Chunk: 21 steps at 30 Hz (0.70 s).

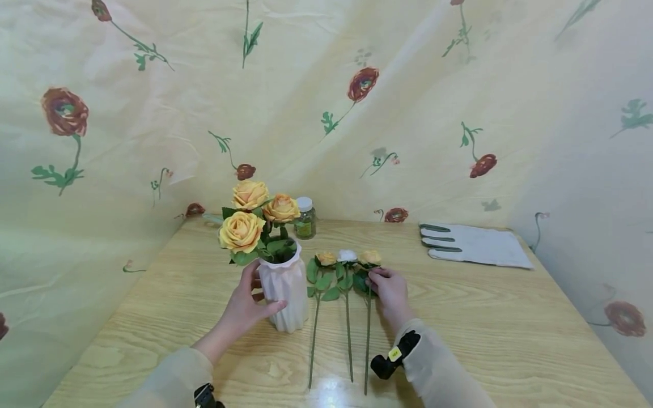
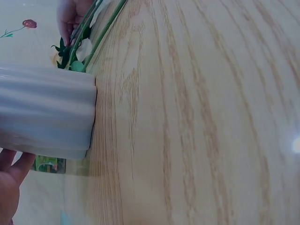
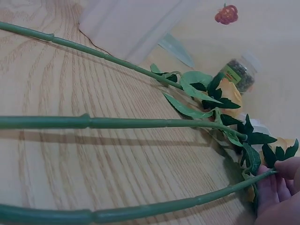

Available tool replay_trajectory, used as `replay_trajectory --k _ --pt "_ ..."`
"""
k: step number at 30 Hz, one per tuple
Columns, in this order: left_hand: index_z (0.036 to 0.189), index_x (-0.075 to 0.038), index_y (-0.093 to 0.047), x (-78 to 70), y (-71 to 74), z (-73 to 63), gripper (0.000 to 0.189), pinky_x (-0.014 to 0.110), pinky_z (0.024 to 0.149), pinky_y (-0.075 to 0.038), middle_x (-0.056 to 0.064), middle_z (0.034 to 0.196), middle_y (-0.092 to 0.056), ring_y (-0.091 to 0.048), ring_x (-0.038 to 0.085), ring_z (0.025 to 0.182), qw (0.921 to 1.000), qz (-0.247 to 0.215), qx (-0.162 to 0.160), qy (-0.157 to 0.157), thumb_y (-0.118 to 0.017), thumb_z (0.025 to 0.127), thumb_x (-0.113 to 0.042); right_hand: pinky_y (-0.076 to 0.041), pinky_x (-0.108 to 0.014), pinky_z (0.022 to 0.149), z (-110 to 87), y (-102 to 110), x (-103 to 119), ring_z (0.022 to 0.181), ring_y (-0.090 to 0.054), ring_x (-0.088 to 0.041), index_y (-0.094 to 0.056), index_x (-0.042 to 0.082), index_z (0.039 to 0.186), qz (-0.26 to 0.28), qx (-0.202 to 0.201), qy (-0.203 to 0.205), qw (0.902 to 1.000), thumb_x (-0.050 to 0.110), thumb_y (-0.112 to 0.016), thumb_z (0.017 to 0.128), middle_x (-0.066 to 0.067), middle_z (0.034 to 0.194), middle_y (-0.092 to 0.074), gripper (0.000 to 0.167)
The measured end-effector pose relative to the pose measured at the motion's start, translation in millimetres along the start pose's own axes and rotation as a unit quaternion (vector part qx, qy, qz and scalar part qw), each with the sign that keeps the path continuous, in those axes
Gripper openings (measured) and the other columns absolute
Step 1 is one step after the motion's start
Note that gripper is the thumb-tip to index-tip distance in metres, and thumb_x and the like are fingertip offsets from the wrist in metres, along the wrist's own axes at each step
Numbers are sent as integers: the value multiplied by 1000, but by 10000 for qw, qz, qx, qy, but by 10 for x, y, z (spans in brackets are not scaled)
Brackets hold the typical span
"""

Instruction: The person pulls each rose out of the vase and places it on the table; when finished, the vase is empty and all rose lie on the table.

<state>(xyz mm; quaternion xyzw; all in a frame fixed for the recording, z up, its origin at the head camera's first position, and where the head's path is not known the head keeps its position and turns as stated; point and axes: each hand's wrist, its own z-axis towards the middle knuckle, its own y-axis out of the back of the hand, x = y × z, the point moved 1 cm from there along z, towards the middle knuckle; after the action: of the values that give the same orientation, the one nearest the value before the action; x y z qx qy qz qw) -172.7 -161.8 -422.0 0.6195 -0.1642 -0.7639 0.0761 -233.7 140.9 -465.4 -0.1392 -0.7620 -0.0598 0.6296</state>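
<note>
My left hand [image 1: 244, 309] grips a white ribbed vase [image 1: 288, 289] from its left side, thumb across the front. Three yellow-orange roses [image 1: 241, 231] with green leaves stand in the vase. To the right, three long-stemmed artificial roses lie side by side on the table: a yellow one [image 1: 326, 259], a white one [image 1: 347, 255] and another yellow one [image 1: 370, 258]. My right hand [image 1: 391, 293] pinches the rightmost stem [image 3: 225, 192] just under its bloom. In the left wrist view the vase [image 2: 47, 112] stands upright on the wood, with fingers [image 2: 21, 166] against it.
Behind the vase is a small jar [image 1: 306, 220] with a white lid and green label. A white and green glove [image 1: 479, 246] lies at the back right of the wooden table [image 1: 484, 317]. Flower-printed cloth [image 1: 285, 102] hangs along the table's back and sides.
</note>
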Motion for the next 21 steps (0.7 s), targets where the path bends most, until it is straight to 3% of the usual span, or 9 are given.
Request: replay_trajectory --k 7,14,21 --pt "144 -15 -21 5 -5 2 92 44 87 -48 16 119 -45 -52 30 104 10000 -27 1 -88 -81 73 -13 -51 -19 72 -35 8 2 87 -62 -16 -53 -13 119 -3 58 53 10000 1 -55 91 -23 118 -51 31" --pt "144 -15 -22 5 -7 7 92 43 87 -48 16 118 -46 -52 30 103 10000 3 1 -80 -81 73 -15 -48 -18 79 -127 -13 -42 109 -52 -25 -47 -14 125 269 226 113 9993 3 -52 92 -23 125 -45 37" --pt "144 -15 -22 18 1 10 92 45 87 -48 15 118 -45 -51 30 103 10000 35 -8 -62 -81 73 -16 -45 -25 87 -153 29 -37 114 -49 -27 -49 -8 127 -215 253 150 9993 10 -54 93 -20 128 -48 38"
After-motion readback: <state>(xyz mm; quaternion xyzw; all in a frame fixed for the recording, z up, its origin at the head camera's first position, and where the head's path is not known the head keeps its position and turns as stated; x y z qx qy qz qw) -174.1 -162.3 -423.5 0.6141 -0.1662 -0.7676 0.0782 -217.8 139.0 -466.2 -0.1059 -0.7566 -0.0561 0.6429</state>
